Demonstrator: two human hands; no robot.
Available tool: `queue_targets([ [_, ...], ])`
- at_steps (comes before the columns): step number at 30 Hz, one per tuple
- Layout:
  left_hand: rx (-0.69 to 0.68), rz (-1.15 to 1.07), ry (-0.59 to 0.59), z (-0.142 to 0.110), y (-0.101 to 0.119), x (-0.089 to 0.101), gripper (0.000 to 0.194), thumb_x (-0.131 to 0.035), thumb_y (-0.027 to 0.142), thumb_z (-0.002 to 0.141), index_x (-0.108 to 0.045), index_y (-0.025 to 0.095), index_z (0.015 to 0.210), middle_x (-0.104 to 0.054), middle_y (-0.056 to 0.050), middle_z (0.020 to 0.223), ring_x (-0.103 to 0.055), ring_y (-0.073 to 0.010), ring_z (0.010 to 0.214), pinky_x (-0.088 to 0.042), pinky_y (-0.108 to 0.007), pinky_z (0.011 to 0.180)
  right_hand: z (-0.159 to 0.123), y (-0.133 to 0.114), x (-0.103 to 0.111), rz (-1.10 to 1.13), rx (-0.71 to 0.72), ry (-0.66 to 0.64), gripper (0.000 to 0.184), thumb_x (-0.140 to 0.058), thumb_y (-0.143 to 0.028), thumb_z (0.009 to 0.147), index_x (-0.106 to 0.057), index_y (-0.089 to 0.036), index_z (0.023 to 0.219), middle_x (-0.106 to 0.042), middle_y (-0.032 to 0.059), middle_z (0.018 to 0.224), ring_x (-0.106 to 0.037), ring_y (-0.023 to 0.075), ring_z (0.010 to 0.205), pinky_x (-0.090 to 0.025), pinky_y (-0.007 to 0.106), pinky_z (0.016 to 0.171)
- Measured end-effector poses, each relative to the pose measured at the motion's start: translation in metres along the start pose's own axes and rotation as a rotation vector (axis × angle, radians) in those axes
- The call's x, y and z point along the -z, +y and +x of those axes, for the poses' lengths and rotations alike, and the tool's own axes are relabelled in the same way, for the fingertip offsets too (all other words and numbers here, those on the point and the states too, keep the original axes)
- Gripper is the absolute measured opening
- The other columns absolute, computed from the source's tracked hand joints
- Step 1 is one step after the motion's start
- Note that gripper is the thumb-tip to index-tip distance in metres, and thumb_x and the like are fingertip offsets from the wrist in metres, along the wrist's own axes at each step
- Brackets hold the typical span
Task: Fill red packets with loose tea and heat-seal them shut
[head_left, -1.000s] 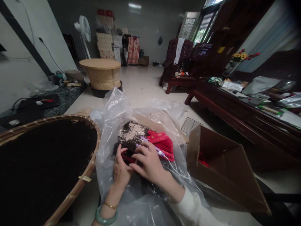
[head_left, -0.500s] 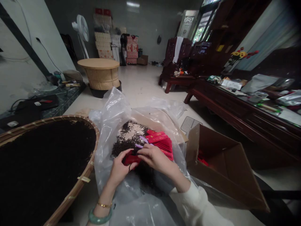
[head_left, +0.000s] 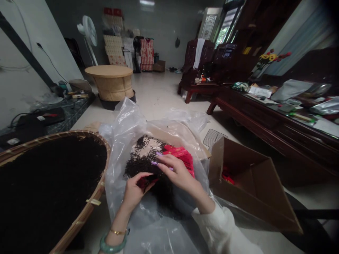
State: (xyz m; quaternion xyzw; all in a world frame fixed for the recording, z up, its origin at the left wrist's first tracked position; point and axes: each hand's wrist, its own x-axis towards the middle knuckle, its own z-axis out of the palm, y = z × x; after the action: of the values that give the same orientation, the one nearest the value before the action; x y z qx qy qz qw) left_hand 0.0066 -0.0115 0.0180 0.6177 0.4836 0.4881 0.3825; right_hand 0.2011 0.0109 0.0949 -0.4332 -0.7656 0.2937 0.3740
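Room with pale floor (head_left: 156,91), left hand (head_left: 132,191) gripping red packet (head_left: 142,182) near dark leaves (head_left: 137,164), right hand (head_left: 180,173) over purple tool (head_left: 154,163) beside stacked red sleeves (head_left: 186,158), right grip indeterminable.

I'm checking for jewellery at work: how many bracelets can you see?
2: a gold bracelet and, just below it in view, a green bangle, both at the wrist of the left hand. The right sleeve could hide others.
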Motion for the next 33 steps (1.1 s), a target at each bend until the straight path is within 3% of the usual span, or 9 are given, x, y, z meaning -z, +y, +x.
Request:
queue_targets([
  [3, 0.021, 0.044, 0.013, -0.001, -0.002, 0.0, 0.025, -0.075, 0.03, 0.066, -0.075, 0.018, 0.087, -0.077, -0.004, 0.079, -0.07, -0.0194, 0.068, -0.057, -0.029, 0.067, 0.0, -0.006, -0.002, -0.099, 0.133, -0.103, 0.059, -0.069, -0.046, 0.084, -0.056, -0.02, 0.135, -0.054, 0.0145, 0.131, -0.047, 0.0265, 0.125, -0.041, 0.043, 0.106],
  [5, 0.054, 0.078, 0.036, -0.001, -0.001, 0.0, 0.021, -0.074, 0.029, 0.063, -0.075, 0.017, 0.081, -0.076, -0.003, 0.072, -0.069, -0.0198, 0.065, -0.056, -0.028, 0.064, 0.0, -0.014, -0.007, -0.156, 0.242, -0.199, 0.063, -0.075, -0.046, 0.078, -0.057, -0.021, 0.133, -0.055, 0.0132, 0.128, -0.048, 0.026, 0.121, -0.042, 0.042, 0.103],
  [9, 0.064, 0.146, 0.041, -0.001, 0.009, 0.0, 0.016, -0.061, 0.02, 0.064, -0.075, 0.019, 0.074, -0.073, -0.001, 0.065, -0.064, -0.0184, 0.061, -0.053, -0.026, 0.059, 0.002, -0.022, -0.025, -0.296, 0.249, -0.28, 0.021, -0.065, -0.027, 0.089, -0.071, -0.019, 0.108, -0.064, 0.0085, 0.096, -0.057, 0.0189, 0.087, -0.05, 0.031, 0.077],
  [12, 0.052, 0.193, 0.018, -0.001, 0.017, 0.0, 0.017, -0.061, 0.02, 0.066, -0.074, 0.021, 0.076, -0.071, 0.002, 0.064, -0.062, -0.0164, 0.058, -0.05, -0.024, 0.057, 0.003, -0.02, -0.03, -0.27, 0.245, -0.222, 0.013, -0.061, -0.021, 0.091, -0.073, -0.017, 0.09, -0.066, 0.0067, 0.083, -0.058, 0.0175, 0.079, -0.048, 0.028, 0.07],
  [16, 0.086, 0.19, 0.041, -0.002, 0.013, -0.001, 0.016, -0.07, 0.03, 0.065, -0.074, 0.021, 0.078, -0.071, 0.003, 0.065, -0.062, -0.0163, 0.059, -0.05, -0.024, 0.059, 0.005, -0.013, -0.016, -0.059, 0.195, -0.035, 0.013, -0.062, -0.025, 0.092, -0.072, -0.018, 0.089, -0.069, 0.0046, 0.08, -0.063, 0.0155, 0.075, -0.049, 0.026, 0.07],
  [21, 0.142, 0.102, 0.109, -0.002, 0.002, -0.002, 0.03, -0.076, 0.037, 0.061, -0.073, 0.019, 0.085, -0.073, 0.0, 0.069, -0.063, -0.0171, 0.06, -0.051, -0.026, 0.061, 0.002, -0.01, 0.0, -0.093, 0.149, 0.209, 0.017, -0.063, -0.03, 0.09, -0.072, -0.019, 0.1, -0.069, 0.0096, 0.099, -0.062, 0.0215, 0.096, -0.05, 0.037, 0.087],
  [25, 0.164, 0.089, 0.065, -0.001, 0.007, -0.001, 0.026, -0.075, 0.037, 0.061, -0.07, 0.017, 0.077, -0.067, 0.003, 0.061, -0.058, -0.0143, 0.057, -0.048, -0.022, 0.055, 0.001, -0.013, -0.007, -0.192, 0.279, -0.002, 0.025, -0.071, -0.039, 0.084, -0.072, -0.022, 0.101, -0.064, 0.0104, 0.111, -0.051, 0.0262, 0.113, -0.043, 0.045, 0.099],
  [29, 0.237, -0.01, 0.019, -0.002, 0.013, -0.003, 0.036, -0.077, 0.034, 0.057, -0.067, 0.017, 0.088, -0.071, 0.002, 0.07, -0.064, -0.0167, 0.065, -0.052, -0.024, 0.06, 0.008, -0.011, -0.016, -0.203, 0.179, -0.249, 0.013, -0.066, -0.029, 0.089, -0.07, -0.017, 0.087, -0.063, 0.0059, 0.089, -0.056, 0.0185, 0.087, -0.048, 0.033, 0.08],
  [33, 0.401, -0.222, -0.047, -0.003, 0.015, -0.003, 0.075, -0.081, 0.029, 0.051, -0.055, 0.016, 0.12, -0.075, -0.005, 0.09, -0.071, -0.0222, 0.078, -0.058, -0.033, 0.072, 0.014, -0.001, -0.017, -0.074, 0.009, -0.194, 0.02, -0.06, -0.021, 0.091, -0.061, -0.016, 0.072, -0.056, 0.0, 0.073, -0.053, 0.0128, 0.069, -0.042, 0.024, 0.066],
])
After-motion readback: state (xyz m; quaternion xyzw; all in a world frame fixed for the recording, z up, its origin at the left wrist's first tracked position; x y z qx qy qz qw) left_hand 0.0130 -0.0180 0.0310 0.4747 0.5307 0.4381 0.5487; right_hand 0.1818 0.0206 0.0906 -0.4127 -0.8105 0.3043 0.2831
